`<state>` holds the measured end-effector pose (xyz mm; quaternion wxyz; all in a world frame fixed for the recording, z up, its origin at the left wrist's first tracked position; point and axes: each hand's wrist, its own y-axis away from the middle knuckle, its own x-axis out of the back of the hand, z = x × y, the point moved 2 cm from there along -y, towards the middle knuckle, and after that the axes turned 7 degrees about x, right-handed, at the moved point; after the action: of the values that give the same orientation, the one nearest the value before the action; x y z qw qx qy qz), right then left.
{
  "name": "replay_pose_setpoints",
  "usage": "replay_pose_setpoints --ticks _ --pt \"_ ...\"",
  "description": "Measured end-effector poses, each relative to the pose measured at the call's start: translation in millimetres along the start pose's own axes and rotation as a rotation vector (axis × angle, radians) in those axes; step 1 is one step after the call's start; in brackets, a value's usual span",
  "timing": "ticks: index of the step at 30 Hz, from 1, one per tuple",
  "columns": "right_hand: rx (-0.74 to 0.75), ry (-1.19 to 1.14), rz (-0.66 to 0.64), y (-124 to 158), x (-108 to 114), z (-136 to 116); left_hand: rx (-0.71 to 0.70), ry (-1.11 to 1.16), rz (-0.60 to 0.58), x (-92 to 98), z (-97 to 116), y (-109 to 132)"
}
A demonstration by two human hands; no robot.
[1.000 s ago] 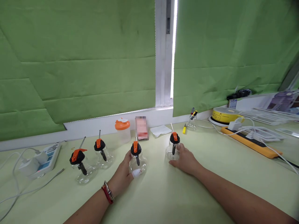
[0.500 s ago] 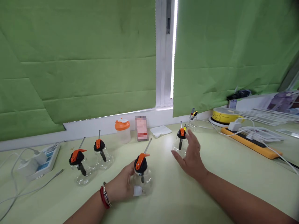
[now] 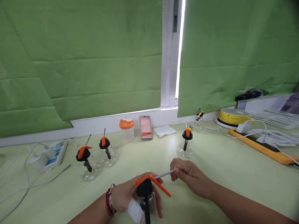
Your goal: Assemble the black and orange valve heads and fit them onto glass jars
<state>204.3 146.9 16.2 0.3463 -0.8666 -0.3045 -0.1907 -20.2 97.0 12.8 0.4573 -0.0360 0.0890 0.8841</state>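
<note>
Near the front edge, my left hand (image 3: 126,193) is closed around a glass bottle (image 3: 153,203) with a black cap (image 3: 144,187) and an orange lever (image 3: 161,186). A black handle (image 3: 146,210) shows inside the bottle, and a thin metal shaft (image 3: 164,174) juts from the cap toward the right. The fingers of my right hand (image 3: 190,179) pinch the shaft's far end. A white label (image 3: 135,211) hangs at the bottle's side. Similar bottles stand upright with shafts poking up: two at left (image 3: 87,165) (image 3: 107,152), another (image 3: 186,144) beyond my right hand.
An orange-lidded cup (image 3: 127,130), a blurred pink box (image 3: 146,128) and a white tissue (image 3: 164,131) line the back. A small glass with screwdrivers (image 3: 198,123) stands farther right. Power strips (image 3: 54,158) (image 3: 263,147) with cables lie at both sides, near a yellow container (image 3: 233,117).
My right hand has come away from the back right bottle and now pinches the shaft on the held bottle. That bottle has moved closer to me and turned, its shaft now pointing right.
</note>
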Motion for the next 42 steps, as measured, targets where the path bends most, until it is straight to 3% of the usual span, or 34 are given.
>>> replay_pose_setpoints --ticks 3,7,10,13,18,24,28,32,42 --pt "-0.082 -0.047 -0.063 0 -4 8 0.016 0.221 0.236 6.2 -8 -4" --pt "-0.087 0.120 -0.047 -2 -11 22 0.076 0.279 0.567 14.6 -11 -9" --pt "-0.054 0.262 -0.022 -4 -17 29 0.116 0.302 0.691 18.3 -11 -13" --pt "-0.170 0.130 0.018 -3 -23 37 0.122 0.314 0.719 19.1 -10 -14" --pt "-0.501 -0.411 0.054 3 -33 51 0.111 0.308 0.742 19.0 -9 -12" --pt "-0.521 -0.536 0.174 -1 -33 51 0.097 0.303 0.738 21.6 -12 -13" --pt "-0.596 -0.561 0.148 -1 -35 53 0.095 0.301 0.727 22.9 -13 -14" --pt "-0.566 -0.604 0.196 0 -35 55 0.104 0.292 0.739 22.9 -14 -13" --pt "-0.596 -0.606 0.175 1 -36 60 0.095 0.291 0.741 23.7 -12 -14"
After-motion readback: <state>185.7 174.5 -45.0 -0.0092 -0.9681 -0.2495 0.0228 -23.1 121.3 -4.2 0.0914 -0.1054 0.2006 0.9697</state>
